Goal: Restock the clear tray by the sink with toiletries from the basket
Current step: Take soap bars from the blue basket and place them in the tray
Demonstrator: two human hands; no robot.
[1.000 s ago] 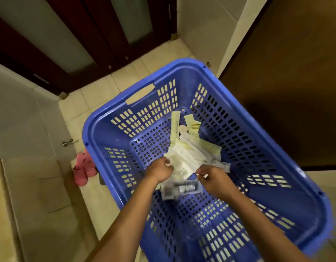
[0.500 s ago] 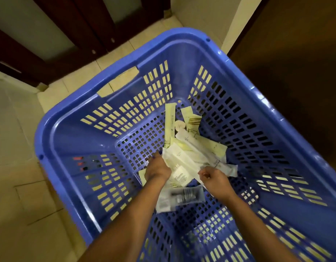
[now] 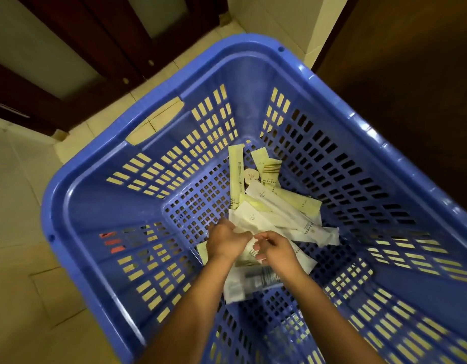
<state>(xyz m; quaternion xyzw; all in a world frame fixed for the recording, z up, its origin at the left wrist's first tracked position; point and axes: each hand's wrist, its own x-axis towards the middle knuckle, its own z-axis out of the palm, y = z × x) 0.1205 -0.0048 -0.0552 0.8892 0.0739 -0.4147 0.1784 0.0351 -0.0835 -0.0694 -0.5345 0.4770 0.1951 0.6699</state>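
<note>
change: your hands have drawn together since a second ago | left hand [image 3: 227, 243] grips sachets [image 3: 279, 214]; right hand [image 3: 275, 252] pinches them too | task: still gathering inside basket [image 3: 95, 206]

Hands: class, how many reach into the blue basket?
2. The left hand sits on the packets in the basket; the right hand is beside it, curled on the same packets. None hidden.
</note>
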